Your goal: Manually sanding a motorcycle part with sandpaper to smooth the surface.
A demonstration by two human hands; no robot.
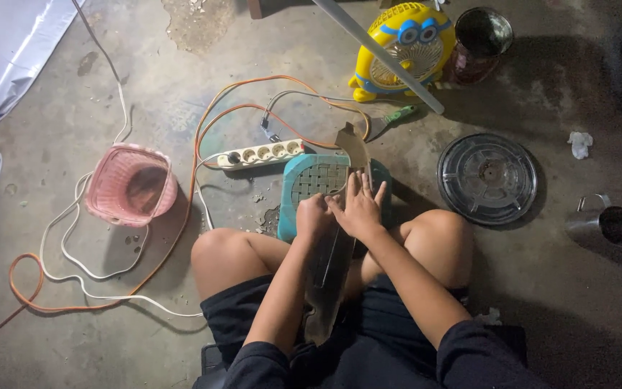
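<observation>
I sit on the floor with my knees apart. A long, clear plastic fan blade [334, 245] lies from my lap onto a small teal plastic stool [304, 187] in front of me, its tip pointing away. My left hand [314, 216] is closed on the blade's left edge. Flat on top of the blade lies my right hand [360, 205], fingers spread and pressing down.
A white power strip [260, 153] with orange and white cables lies behind the stool. A pink basket [129, 184] stands at left. A yellow cartoon fan [401, 47], a dark jar [480, 39], a round fan grille [487, 178] and a metal cup [606, 223] sit at right.
</observation>
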